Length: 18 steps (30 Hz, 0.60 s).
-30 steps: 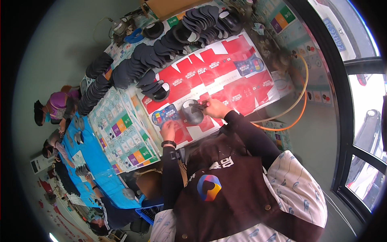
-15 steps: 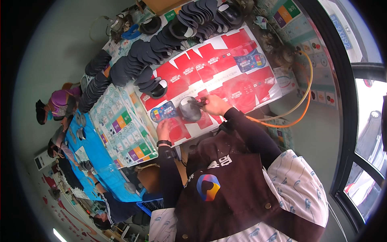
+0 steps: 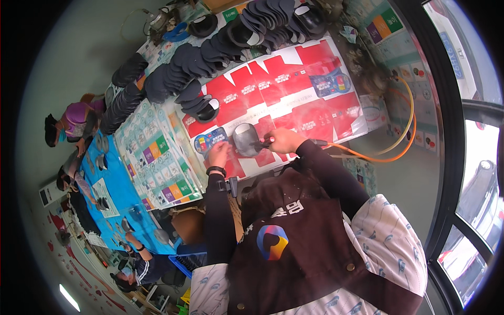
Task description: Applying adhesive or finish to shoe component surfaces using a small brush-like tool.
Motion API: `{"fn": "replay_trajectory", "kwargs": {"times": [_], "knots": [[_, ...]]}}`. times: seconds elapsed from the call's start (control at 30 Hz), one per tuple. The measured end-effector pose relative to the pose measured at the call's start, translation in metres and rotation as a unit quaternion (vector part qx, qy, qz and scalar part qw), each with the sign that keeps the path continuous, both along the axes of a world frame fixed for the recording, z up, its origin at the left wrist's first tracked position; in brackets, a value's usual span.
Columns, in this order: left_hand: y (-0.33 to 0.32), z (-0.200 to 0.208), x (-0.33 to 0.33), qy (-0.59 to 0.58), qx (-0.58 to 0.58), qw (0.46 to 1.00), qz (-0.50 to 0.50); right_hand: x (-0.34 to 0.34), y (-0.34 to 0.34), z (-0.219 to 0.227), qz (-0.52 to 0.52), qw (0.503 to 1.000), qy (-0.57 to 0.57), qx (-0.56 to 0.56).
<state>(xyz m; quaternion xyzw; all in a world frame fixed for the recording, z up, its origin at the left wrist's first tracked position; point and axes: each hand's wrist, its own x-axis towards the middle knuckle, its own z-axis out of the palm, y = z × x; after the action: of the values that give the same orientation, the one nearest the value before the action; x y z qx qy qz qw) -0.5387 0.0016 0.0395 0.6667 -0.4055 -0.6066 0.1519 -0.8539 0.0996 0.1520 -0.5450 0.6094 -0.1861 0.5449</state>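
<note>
A dark, rounded, cup-like piece [image 3: 245, 135] lies on the red and white printed sheets in front of me. My right hand [image 3: 286, 140] is closed round a dark hand tool [image 3: 261, 144], whose front end lies against the right side of the piece. By my right wrist an orange hose [image 3: 367, 158] runs off to the right; a dark fitting is at its end. My left hand [image 3: 219, 153] is beside the piece's left edge, fingers bent together. What they pinch, if anything, is too small to make out.
Overlapping rows of dark curved pads [image 3: 173, 73] line the far side of the table. A yellowish hose [image 3: 411, 105] loops at the right. Other printed sheets [image 3: 152, 152] lie at the left. Beyond, people work at a blue table [image 3: 118, 181].
My left hand has moved up and closer to the dark piece, its fingers now drawn together. My right hand has shifted slightly right, with the tool lower and turned. The hose end now shows by my wrist.
</note>
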Motion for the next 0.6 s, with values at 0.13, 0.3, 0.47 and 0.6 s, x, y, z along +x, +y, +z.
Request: {"fn": "replay_trajectory", "kwargs": {"times": [0.13,0.3,0.47,0.6], "knots": [[-0.003,-0.006,-0.007,-0.049,-0.002,0.994,-0.096,0.001,-0.001,-0.001,-0.055,0.997,-0.038,-0.031],[-0.001,0.001,-0.02,-0.145,-0.086,0.964,-0.205,-0.012,0.008,-0.006,0.026,1.0,-0.001,-0.016],[-0.001,0.026,-0.047,-0.131,-0.072,0.977,-0.154,-0.048,0.023,-0.003,-0.128,0.991,-0.011,0.032],[-0.002,0.042,-0.033,-0.081,-0.163,0.977,-0.111,-0.074,0.037,0.013,-0.207,0.973,-0.087,0.047]]}}
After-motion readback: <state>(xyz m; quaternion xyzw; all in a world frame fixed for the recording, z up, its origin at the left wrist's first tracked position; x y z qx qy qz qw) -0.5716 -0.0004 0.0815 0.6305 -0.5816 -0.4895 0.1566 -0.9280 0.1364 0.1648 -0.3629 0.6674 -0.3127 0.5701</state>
